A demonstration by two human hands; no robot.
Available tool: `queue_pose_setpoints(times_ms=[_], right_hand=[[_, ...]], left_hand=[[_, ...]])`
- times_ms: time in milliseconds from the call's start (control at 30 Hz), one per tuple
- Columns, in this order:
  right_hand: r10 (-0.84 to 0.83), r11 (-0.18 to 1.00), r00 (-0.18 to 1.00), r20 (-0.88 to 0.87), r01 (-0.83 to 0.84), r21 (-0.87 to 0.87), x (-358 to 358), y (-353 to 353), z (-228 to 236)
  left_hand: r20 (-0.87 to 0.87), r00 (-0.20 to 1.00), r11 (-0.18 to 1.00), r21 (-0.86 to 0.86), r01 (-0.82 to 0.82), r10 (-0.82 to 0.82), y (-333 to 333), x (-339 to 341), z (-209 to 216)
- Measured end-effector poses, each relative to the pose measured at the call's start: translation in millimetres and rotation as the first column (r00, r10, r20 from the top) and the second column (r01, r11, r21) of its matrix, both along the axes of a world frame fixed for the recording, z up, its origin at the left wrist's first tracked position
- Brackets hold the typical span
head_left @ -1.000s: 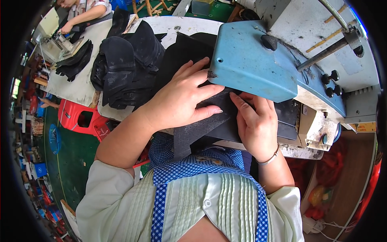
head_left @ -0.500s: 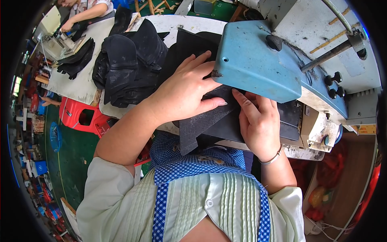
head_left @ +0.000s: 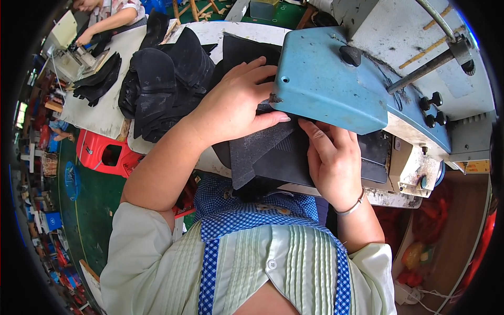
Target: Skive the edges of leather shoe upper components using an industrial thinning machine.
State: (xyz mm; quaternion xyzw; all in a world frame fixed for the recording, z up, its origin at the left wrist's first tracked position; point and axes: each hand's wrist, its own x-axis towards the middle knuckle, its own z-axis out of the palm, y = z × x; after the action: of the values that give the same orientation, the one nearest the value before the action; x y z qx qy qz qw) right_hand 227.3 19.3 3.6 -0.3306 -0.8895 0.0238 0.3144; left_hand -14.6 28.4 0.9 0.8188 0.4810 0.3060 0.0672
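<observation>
Under the blue head of a machine (head_left: 331,84) lies a flat black sheet-like piece (head_left: 289,163); its exact kind is unclear. A rough dark-grey flap (head_left: 249,155) of it points toward my apron, and fine ridges show beside the flap. My left hand (head_left: 236,100) rests on the black material with fingers spread and thumb stretched out, its fingertips at the machine head's left edge. Curled at the front of the head, my right hand (head_left: 336,163) holds the piece with its index finger pressed on it. The head hides its other fingertips and the working point.
Left of my hands, stacked black cut pieces (head_left: 157,79) cover part of the white table (head_left: 134,139). A red stool (head_left: 102,152) stands below. Far left, another person (head_left: 113,21) works at a small machine (head_left: 79,52). Rods and knobs (head_left: 433,107) stick out at right.
The black piece has slid a little away from me, its flap's corner now farther from my apron. More ridged surface shows between my hands. My left hand has shifted slightly away and leftward.
</observation>
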Motion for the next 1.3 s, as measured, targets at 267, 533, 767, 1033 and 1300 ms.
queue_pose_setpoints(times_ms=[267, 533, 767, 1033, 1300], right_hand=[[0.025, 1.0, 0.996, -0.088, -0.023, 0.02, 0.3, -0.8, 2.3], [0.058, 0.998, 0.982, -0.182, -0.059, -0.002, 5.9, -2.5, -0.2], [0.183, 0.698, 0.788, -0.588, -0.525, -0.487, 16.6, -15.9, -2.0], [0.129, 0.133, 0.808, -0.574, -0.588, -0.798, 10.7, -55.9, 13.0], [-0.096, 0.337, 0.814, -0.573, -0.515, -0.788, 45.9, -77.8, -13.2]], left_hand=[[-0.045, 0.99, 0.989, 0.071, -0.133, 0.136, 19.9, -18.3, -6.8], [-0.416, 0.908, 0.99, -0.111, -0.091, 0.037, -101.1, 18.0, 24.9], [0.835, 0.546, 0.925, -0.259, 0.279, 0.069, -156.9, -31.0, 54.9], [0.882, -0.062, 0.802, -0.395, 0.448, 0.468, -184.1, -35.6, 71.5], [0.881, -0.091, 0.743, -0.331, 0.582, 0.464, -186.2, -37.0, 56.9]])
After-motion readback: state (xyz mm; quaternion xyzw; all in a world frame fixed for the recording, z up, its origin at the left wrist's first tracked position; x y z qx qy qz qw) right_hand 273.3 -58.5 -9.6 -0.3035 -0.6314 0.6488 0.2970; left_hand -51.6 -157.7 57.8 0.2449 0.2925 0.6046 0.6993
